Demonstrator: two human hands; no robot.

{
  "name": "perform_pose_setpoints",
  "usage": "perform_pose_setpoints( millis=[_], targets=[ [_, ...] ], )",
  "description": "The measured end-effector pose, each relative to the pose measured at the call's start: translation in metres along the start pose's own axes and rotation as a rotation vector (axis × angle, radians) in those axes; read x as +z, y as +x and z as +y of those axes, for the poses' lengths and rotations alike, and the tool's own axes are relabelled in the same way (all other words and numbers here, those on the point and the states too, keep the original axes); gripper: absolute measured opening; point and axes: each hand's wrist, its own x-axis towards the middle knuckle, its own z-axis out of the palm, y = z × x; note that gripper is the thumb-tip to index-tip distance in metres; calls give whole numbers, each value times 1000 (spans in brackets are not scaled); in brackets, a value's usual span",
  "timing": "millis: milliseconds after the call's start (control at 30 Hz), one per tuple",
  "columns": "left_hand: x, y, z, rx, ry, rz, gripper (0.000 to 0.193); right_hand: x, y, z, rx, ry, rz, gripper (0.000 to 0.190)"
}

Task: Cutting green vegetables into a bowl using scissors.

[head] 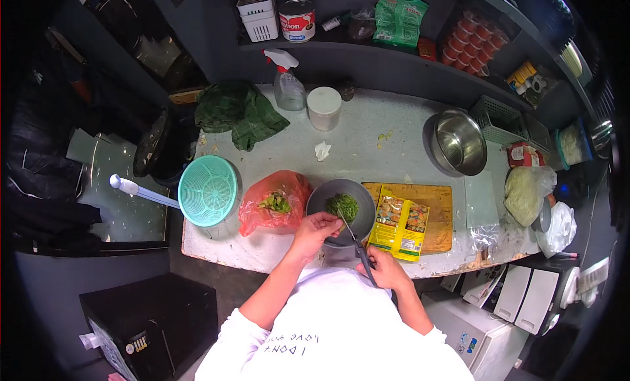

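A grey bowl [366, 204] holds finely cut green leaves [343, 207]. My left hand [317, 232] reaches over the bowl's near left rim, its thumb and fingertips pinched around a small piece, probably greens. Dark-handled scissors [363, 255] are gripped in my right hand [386, 268], with their blades over the bowl near my left fingertips. Just left of the bowl, a red plastic bag [251, 201] has leafy scraps [275, 202] in it. To the right, a yellow printed food packet [399, 227] lies partly on a wooden cutting board [440, 218].
A turquoise plastic basket [207, 190] stands at the table's left. Farther back are banana leaves [238, 110], a spray bottle [289, 91] and a lidded white tub [324, 108]. A steel bowl [458, 143] and plastic bags of food [524, 196] occupy the right side.
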Motion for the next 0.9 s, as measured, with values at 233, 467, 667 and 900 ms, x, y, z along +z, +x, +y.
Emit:
perform_pose_setpoints(
  millis=[233, 467, 667, 900],
  targets=[
    [1, 0, -1, -4, -17, -6, 19, 8, 1, 7, -12, 30, 32, 52],
    [1, 1, -3, 0, -35, 4, 18, 5, 0, 1, 25, 43, 17, 50],
    [0, 4, -1, 85, -113, 112, 19, 16, -2, 25, -74, 153, 9, 52],
    [3, 3, -2, 97, -88, 118, 19, 14, -1, 16, -54, 127, 21, 52]
  ],
)
